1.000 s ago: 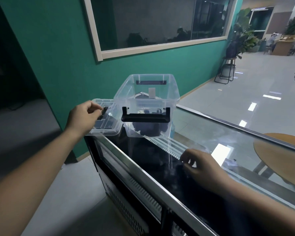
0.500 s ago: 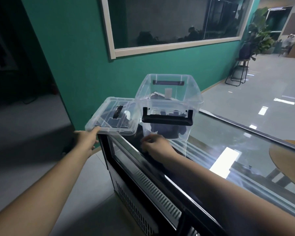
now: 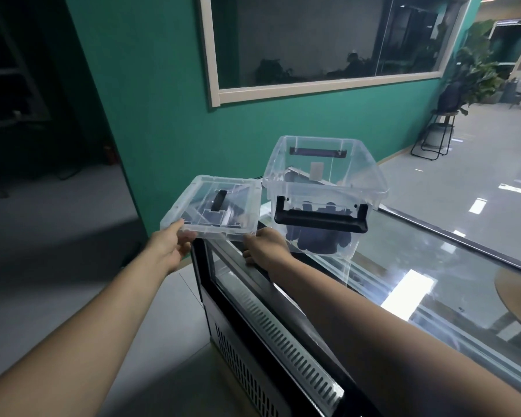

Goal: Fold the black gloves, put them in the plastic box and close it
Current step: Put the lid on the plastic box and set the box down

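A clear plastic box (image 3: 370,179) with black handles stands open on the glass top of a display counter (image 3: 403,266). The black gloves (image 3: 316,239) lie inside it on the bottom. To its left, the clear lid (image 3: 193,212) with a small black handle is held level just above the counter's corner. My left hand (image 3: 170,245) grips the lid's near left corner. My right hand (image 3: 263,245) holds the lid's near right corner, its fingers under the edge beside the box.
The counter has a black front with a vent grille (image 3: 283,341) and ends at its left corner (image 3: 202,254). A teal wall with a framed window (image 3: 313,91) stands behind. A round wooden table (image 3: 518,293) shows through the glass at right.
My right hand moved from the gloves on the counter to the lid's right corner. My left hand shifted to the lid's near left corner. The gloves now lie in the box.
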`<action>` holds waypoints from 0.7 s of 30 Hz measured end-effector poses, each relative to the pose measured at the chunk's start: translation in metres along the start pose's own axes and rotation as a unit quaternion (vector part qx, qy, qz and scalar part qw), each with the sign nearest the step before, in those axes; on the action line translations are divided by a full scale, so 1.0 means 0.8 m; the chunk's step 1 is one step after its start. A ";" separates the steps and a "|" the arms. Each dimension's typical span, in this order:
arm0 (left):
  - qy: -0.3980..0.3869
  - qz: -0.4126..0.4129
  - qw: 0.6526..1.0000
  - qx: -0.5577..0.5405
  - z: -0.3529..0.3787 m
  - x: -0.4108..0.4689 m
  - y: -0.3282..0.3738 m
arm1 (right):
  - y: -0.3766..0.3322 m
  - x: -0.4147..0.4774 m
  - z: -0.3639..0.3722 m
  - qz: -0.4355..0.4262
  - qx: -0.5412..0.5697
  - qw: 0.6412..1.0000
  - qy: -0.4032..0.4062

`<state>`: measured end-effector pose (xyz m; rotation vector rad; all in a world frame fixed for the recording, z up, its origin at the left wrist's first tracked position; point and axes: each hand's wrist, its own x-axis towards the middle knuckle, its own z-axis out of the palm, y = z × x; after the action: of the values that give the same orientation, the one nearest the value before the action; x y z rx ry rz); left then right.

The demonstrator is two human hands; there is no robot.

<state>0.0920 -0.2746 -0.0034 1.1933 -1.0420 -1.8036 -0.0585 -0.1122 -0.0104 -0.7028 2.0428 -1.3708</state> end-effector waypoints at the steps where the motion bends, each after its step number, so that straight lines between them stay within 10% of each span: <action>1: -0.002 0.001 1.000 -0.014 -0.003 -0.002 0.005 | -0.004 -0.002 0.002 0.000 0.005 1.000 0.008; 8: -0.038 0.040 0.998 -0.036 -0.038 -0.025 0.040 | -0.044 -0.006 0.014 0.050 0.199 0.978 -0.035; 21: -0.052 0.140 0.988 -0.043 -0.067 -0.059 0.134 | -0.169 -0.022 0.003 -0.110 0.029 0.993 -0.016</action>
<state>0.1708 -0.2894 0.0969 0.8625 -1.1188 -1.6847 -0.0304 -0.1467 0.1184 -0.9400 1.9386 -1.5239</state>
